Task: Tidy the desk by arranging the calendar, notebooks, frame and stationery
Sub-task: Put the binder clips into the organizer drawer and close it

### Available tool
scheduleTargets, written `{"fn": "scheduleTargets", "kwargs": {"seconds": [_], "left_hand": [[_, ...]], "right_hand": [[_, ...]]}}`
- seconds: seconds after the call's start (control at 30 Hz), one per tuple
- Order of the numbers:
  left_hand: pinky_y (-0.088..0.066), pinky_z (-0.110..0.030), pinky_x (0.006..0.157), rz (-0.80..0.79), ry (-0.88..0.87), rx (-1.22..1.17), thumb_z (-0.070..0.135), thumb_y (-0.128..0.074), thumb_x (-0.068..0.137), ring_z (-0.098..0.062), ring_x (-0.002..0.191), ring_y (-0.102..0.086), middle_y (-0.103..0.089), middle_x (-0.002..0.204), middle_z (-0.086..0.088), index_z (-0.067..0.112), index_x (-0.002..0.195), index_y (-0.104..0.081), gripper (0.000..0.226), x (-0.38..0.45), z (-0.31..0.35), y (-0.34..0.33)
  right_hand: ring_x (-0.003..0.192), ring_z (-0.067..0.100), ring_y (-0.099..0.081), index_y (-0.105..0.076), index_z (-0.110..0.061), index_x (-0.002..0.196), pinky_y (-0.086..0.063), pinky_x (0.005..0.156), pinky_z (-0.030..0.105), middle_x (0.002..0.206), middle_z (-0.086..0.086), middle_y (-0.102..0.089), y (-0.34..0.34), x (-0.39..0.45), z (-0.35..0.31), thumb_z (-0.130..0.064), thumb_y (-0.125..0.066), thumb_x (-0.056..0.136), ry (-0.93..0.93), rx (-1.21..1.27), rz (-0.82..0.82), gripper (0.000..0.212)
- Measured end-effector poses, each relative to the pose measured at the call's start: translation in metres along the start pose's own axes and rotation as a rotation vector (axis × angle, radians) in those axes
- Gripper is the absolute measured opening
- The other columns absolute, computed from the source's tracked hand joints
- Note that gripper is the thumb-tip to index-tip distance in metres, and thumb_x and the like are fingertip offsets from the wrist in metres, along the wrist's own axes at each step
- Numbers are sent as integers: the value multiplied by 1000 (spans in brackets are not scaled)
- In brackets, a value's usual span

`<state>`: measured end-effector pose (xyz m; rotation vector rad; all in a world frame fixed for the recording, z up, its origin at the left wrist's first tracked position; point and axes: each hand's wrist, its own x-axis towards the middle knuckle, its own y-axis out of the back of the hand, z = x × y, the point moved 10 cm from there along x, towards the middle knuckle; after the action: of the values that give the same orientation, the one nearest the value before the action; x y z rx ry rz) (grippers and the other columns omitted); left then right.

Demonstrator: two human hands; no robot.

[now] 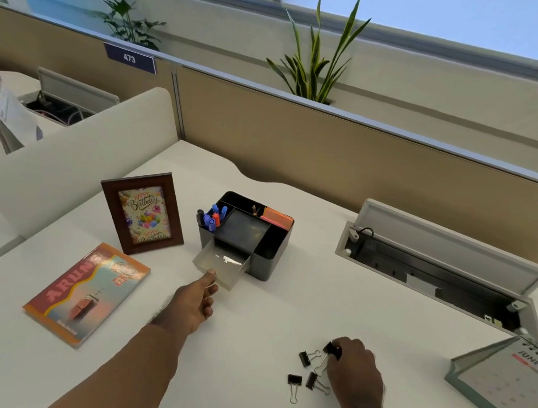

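Observation:
A black desk organiser [273,239] stands mid-desk with pens [212,218] and orange sticky notes [277,218] in it. Its clear drawer [222,264] is pulled out, and my left hand [194,302] pinches the drawer's front edge. My right hand [355,368] pinches a black binder clip [332,348] on the desk. Three more binder clips [305,358] lie beside it. A brown photo frame [142,212] stands left of the organiser. A colourful notebook [85,294] lies flat at the left. A desk calendar [511,386] showing June stands at the right.
An open cable tray [437,272] with its raised lid sits in the desk at the back right. A tan partition [338,144] with plants behind it runs along the back. A curved white divider [70,155] bounds the left side.

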<state>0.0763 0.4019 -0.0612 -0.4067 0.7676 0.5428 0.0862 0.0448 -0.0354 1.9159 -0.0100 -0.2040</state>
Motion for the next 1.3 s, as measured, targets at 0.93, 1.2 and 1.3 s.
{"fn": "scheduleTargets", "kwargs": {"seconds": [0.93, 1.2, 1.3], "left_hand": [[-57, -25, 70, -373, -322, 575, 24, -62, 90, -17, 89, -68, -68, 104, -2, 25, 116, -64, 26, -136, -62, -95], [-57, -28, 75, -561, -226, 435, 16, -64, 91, -21, 82, -70, -74, 96, -11, 7, 107, -71, 20, -143, -69, -113], [-58, -28, 74, -554, -203, 422, 14, -65, 90, -23, 84, -71, -73, 91, -14, 5, 101, -71, 16, -141, -64, -109]], "right_hand": [[89, 16, -70, -71, -14, 96, -56, 75, 25, 98, 3, -74, 31, -35, -10, 2, -65, 84, -178, 1199, -57, 21], [91, 22, -71, -70, -12, 98, -56, 80, 39, 97, 3, -76, 46, -68, -45, 3, -67, 82, -86, 1255, -130, 22], [87, 19, -72, -70, -14, 102, -57, 78, 40, 96, 0, -76, 42, -68, -44, -4, -68, 84, -90, 1195, -165, 20]]}}
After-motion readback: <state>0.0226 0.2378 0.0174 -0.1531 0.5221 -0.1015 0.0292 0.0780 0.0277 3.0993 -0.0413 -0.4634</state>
